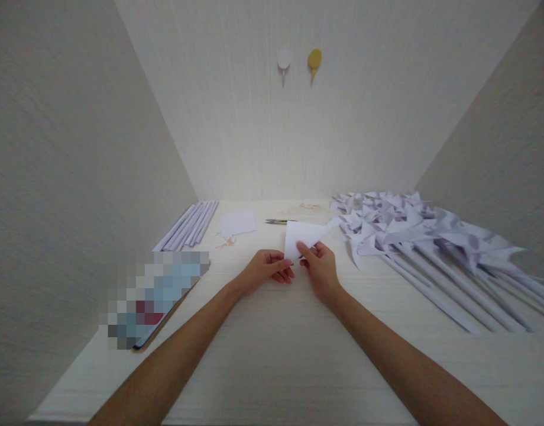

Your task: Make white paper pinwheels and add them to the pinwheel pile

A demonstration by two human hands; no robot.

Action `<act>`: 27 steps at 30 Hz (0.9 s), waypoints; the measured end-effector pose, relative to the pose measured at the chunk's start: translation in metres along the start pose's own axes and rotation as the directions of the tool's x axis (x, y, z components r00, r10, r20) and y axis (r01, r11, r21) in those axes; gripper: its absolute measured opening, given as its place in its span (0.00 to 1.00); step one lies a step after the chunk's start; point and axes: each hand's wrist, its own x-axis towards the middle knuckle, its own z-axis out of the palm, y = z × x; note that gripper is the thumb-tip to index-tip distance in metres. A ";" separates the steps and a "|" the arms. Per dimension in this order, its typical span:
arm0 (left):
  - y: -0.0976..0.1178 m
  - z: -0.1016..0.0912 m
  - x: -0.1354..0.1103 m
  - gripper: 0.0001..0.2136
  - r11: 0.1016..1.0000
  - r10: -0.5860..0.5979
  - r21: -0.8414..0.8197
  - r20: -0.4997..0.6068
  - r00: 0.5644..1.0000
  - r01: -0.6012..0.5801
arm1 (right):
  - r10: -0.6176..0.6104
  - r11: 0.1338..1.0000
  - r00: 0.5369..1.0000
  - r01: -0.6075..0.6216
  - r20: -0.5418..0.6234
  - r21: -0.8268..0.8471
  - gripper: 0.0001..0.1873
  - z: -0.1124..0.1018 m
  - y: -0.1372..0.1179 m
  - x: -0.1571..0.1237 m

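Between my two hands a piece of white paper [297, 234] is held up above the table, with a narrow strip or point reaching off to its right. My left hand [271, 266] pinches its lower left corner between thumb and fingers. Along the lower right edge, my right hand [319, 267] grips the same paper, its thumb lying on the front face. Just behind the paper lie scissors [276, 222], partly covered by it. A flat white paper sheet [239, 223] rests on the table to the left.
Rolled paper sticks [187, 228] lie in a row at the back left. A blurred-out flat object [165, 302] is at the left. Many paper pinwheels [400, 225] with sticks are heaped at the right. Two hooks, white [284, 59] and yellow [315, 58], hang on the wall.
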 end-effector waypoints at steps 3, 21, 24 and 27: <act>-0.001 -0.003 0.001 0.15 0.999 -0.041 0.006 0.038 0.998 0.041 | 0.005 1.000 1.000 -0.005 -0.020 -0.003 0.14 0.000 -0.001 0.000; 0.000 0.002 0.001 0.15 0.994 -0.078 0.075 -0.004 0.997 0.078 | -0.024 1.000 0.999 0.024 -0.037 -0.016 0.13 -0.001 0.000 0.000; 0.002 0.003 0.001 0.14 0.993 -0.081 0.082 -0.010 0.997 0.081 | -0.025 1.000 0.999 0.025 -0.033 -0.012 0.14 -0.001 0.000 0.001; 0.003 0.004 0.001 0.14 0.992 -0.084 0.089 -0.019 0.996 0.086 | -0.020 1.000 0.999 0.019 -0.035 -0.009 0.14 -0.001 0.000 0.001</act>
